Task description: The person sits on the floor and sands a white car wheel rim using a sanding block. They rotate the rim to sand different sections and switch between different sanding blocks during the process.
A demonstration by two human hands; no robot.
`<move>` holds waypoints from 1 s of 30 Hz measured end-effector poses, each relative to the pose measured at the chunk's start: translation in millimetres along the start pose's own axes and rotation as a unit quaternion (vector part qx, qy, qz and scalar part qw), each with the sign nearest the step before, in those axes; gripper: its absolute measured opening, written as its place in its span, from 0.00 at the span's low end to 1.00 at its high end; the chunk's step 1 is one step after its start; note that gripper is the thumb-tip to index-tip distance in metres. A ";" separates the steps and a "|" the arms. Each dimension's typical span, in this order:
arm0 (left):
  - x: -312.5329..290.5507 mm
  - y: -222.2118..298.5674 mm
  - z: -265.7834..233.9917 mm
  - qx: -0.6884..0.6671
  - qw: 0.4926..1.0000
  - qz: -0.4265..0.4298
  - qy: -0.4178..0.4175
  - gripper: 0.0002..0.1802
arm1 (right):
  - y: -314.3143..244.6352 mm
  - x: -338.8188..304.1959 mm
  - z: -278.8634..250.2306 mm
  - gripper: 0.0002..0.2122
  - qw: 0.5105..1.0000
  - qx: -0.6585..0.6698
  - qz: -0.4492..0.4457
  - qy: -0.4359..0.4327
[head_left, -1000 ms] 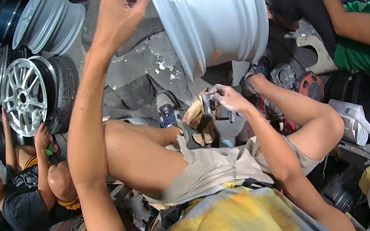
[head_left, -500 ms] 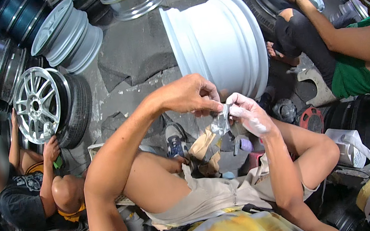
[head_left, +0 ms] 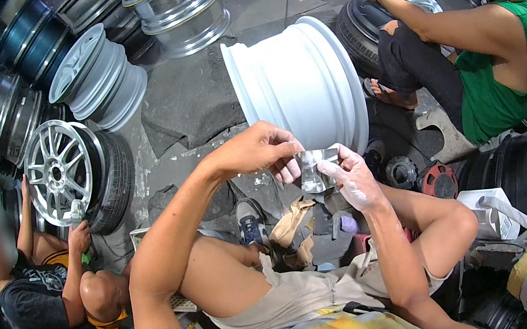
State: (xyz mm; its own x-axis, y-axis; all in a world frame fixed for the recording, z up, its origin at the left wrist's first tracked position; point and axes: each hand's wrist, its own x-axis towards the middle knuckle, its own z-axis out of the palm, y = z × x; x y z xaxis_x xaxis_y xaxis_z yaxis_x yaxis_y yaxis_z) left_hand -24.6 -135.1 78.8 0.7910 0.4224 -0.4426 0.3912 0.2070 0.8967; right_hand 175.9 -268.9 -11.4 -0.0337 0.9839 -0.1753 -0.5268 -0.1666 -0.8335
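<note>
we hold a small grey sheet (head_left: pixel 316 168) pinched between both hands, our left hand (head_left: pixel 260 150) gripping its left edge and our right hand (head_left: pixel 350 176) its right, just in front of the white rim (head_left: pixel 299 83)

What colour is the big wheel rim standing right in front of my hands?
White all over; the wheel rim shows best in the head view, the only one.

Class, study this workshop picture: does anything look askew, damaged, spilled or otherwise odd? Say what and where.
The person's right hand is coated in whitish dust or paint, unlike the clean left hand; both pinch a small crumpled grey sheet. Behind them the white wheel rim stands on its edge. The floor mat looks torn and ragged.
</note>
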 end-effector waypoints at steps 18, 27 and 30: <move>1.2 -3.0 3.2 -0.010 1.000 -0.006 0.016 0.14 | 11.8 3.1 -11.3 0.09 0.998 0.018 -0.044 0.035; 0.0 1.6 5.3 -0.047 0.998 -0.020 0.024 0.14 | 14.6 4.1 -15.6 0.08 0.998 0.014 -0.052 0.040; 3.2 -3.8 6.1 -0.013 0.998 0.027 0.056 0.12 | 9.4 3.1 -9.2 0.07 0.998 0.006 -0.057 0.004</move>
State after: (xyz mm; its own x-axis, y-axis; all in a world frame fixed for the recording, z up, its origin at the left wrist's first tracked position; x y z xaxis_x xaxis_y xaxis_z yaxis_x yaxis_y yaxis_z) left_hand -20.6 -139.9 74.0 0.7524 0.5300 -0.3912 0.3354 0.2029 0.9200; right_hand 178.7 -268.0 -24.6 0.0334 0.9960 -0.0826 -0.5363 -0.0518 -0.8424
